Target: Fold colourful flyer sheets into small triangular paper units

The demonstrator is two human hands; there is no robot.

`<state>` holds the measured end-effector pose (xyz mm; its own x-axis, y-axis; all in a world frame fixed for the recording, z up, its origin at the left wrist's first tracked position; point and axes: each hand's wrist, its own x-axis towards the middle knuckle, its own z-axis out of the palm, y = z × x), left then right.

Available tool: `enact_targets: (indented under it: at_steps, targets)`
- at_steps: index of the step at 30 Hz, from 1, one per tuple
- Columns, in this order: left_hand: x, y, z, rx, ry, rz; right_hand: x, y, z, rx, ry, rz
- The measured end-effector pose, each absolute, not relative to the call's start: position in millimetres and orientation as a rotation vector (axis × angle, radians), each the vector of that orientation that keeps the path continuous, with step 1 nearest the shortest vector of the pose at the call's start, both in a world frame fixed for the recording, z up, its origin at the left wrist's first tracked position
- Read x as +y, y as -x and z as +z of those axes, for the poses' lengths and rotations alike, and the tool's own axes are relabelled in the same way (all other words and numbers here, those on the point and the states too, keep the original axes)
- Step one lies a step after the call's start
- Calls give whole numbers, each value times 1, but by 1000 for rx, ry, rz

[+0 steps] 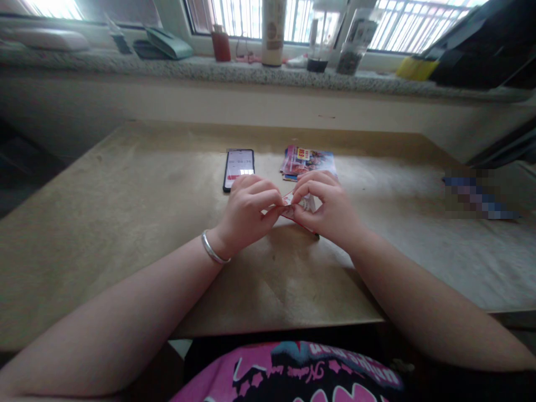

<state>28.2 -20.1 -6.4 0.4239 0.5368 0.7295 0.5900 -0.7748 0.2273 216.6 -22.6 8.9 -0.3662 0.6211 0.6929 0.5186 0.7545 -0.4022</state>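
Note:
My left hand (254, 204) and my right hand (324, 204) meet over the middle of the table, each in a pinch. Between them is a small folded piece of printed paper (309, 202), white with red edges. Thumb and forefinger of both hands press on its near left part, and the fingers hide much of it. Just beyond my left hand lies a phone (240, 164) with its screen lit. A stack of colourful printed leaflets (314, 161) lies beyond my right hand. My left wrist wears a silver bangle (213, 248).
The pale table (125, 223) runs back to a wall under a stone windowsill (167, 67). Bottles and a red container (220, 43) stand on the sill, with a black bag (481, 44) at the right. A blurred-out blue item (479, 198) lies at the table's right.

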Motion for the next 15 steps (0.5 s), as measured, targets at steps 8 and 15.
enact_targets:
  at_steps: [8, 15]
  targets:
    - [-21, -28, -7, -1026, 2591, -1244, -21, -219, 5, -2056, 822, 109]
    - [-21, -27, -6, -999, 2633, -1257, -20, -221, 2, -2068, 845, 105]
